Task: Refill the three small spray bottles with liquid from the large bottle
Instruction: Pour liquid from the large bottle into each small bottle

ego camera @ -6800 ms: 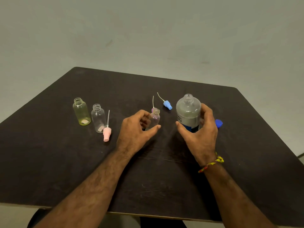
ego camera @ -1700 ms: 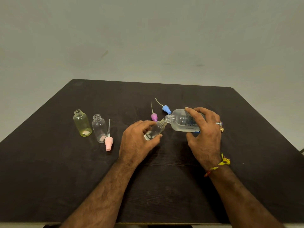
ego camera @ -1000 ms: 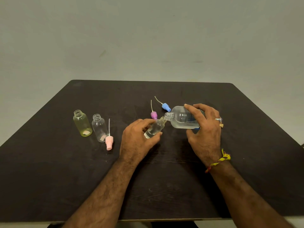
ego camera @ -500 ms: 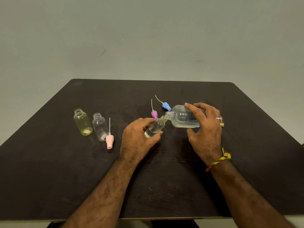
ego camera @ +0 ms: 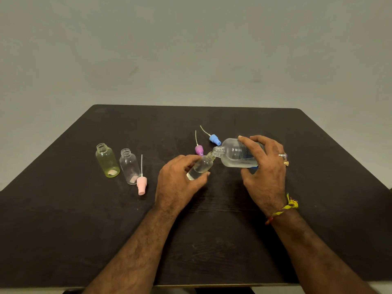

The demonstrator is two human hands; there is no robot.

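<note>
At frame centre my left hand (ego camera: 180, 183) grips the tilted small spray bottle (ego camera: 200, 167) while my right hand (ego camera: 263, 166) grips the large bottle (ego camera: 235, 153), necks touching; any slip of alignment would spill liquid onto the worktop (ego camera: 212, 240).

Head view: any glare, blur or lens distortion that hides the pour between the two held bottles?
Head view: light is dim and even, with no strong glare; wide-angle bending shows at the table edges; the large bottle mouth meets the small bottle neck, fairly sharp, but both are clear, so no stream can be made out.
</note>
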